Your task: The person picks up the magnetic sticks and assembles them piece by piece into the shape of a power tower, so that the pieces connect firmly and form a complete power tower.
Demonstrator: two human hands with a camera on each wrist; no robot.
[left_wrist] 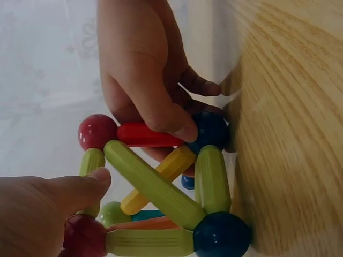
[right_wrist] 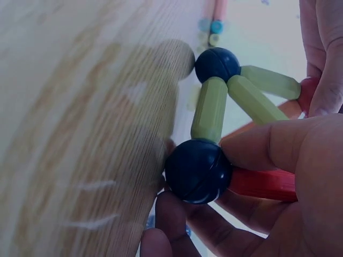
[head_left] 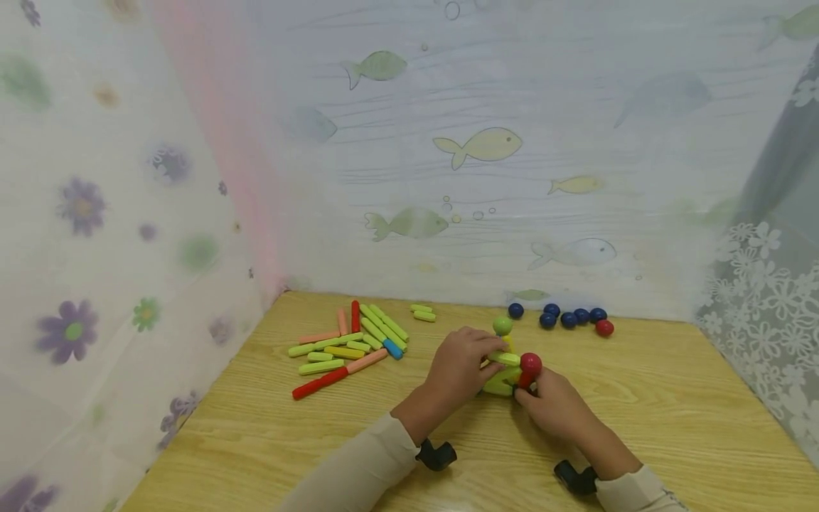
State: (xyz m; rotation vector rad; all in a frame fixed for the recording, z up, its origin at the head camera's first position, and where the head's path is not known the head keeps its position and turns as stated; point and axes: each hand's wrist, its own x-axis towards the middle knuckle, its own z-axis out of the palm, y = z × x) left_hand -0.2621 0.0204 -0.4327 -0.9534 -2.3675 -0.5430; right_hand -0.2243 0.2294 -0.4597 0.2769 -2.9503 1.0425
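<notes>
A toy frame of coloured rods joined by balls stands on the wooden table. My left hand [head_left: 457, 366] grips its upper light-green rod [head_left: 505, 358], with the thumb beside it in the left wrist view. That rod ends at a red ball [head_left: 530, 364]. My right hand [head_left: 557, 405] pinches the red rod [left_wrist: 150, 135] low down, where it meets a blue ball [right_wrist: 198, 171] close to the tabletop. A diagonal green rod [left_wrist: 155, 184] crosses the near face. Behind it show a yellow rod [left_wrist: 166, 168] and a green ball [head_left: 502, 326].
Loose green, red, orange and yellow rods [head_left: 331, 366] lie in a group at the left, and short green rods [head_left: 422, 314] lie at the back. Several blue balls [head_left: 568, 319] and one red ball [head_left: 604, 328] rest at the back right. A printed curtain [head_left: 486, 213] borders the table's far edge.
</notes>
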